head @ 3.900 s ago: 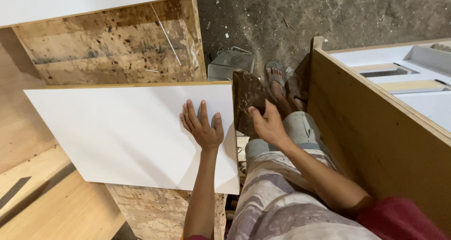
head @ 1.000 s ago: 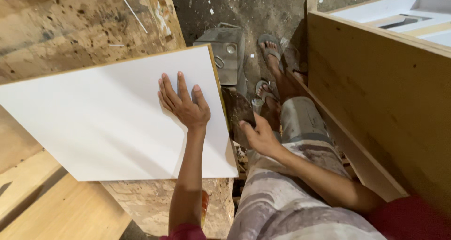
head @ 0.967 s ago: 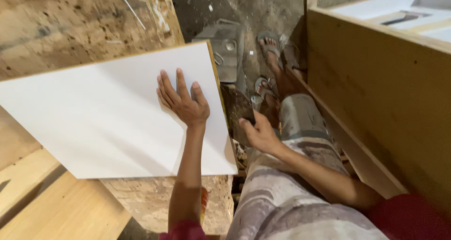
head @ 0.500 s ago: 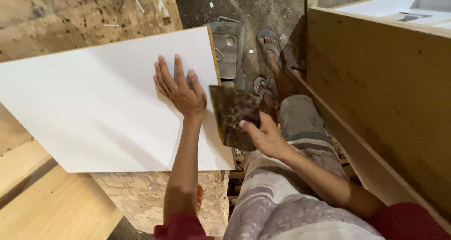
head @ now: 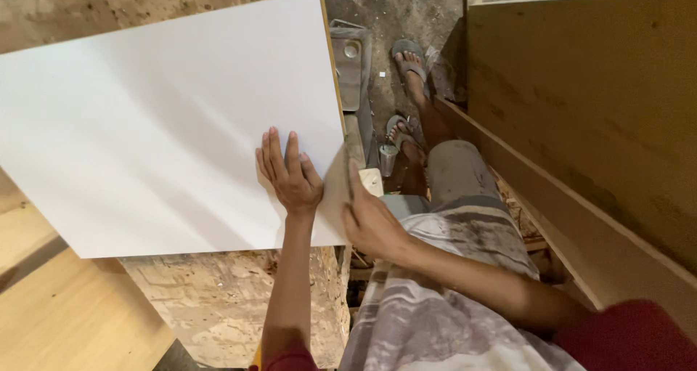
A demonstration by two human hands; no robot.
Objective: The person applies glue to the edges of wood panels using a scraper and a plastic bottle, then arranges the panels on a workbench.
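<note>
Left hand (head: 290, 175): lies flat with spread fingers on the white panel (head: 167, 124), no closed grip.
Right hand (head: 370, 218): its grip closes on the panel's near right edge.
Panel: rests on the chipboard counter (head: 232, 306), beside a tall wooden board (head: 588, 117).

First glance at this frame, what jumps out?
The big white panel fills the upper left, lying on rough chipboard. The left hand lies flat, fingers spread, near the panel's right edge, while the right hand is at that edge beside it. On the right stands a tall brown board, with sandalled feet on the dusty floor between.
</note>
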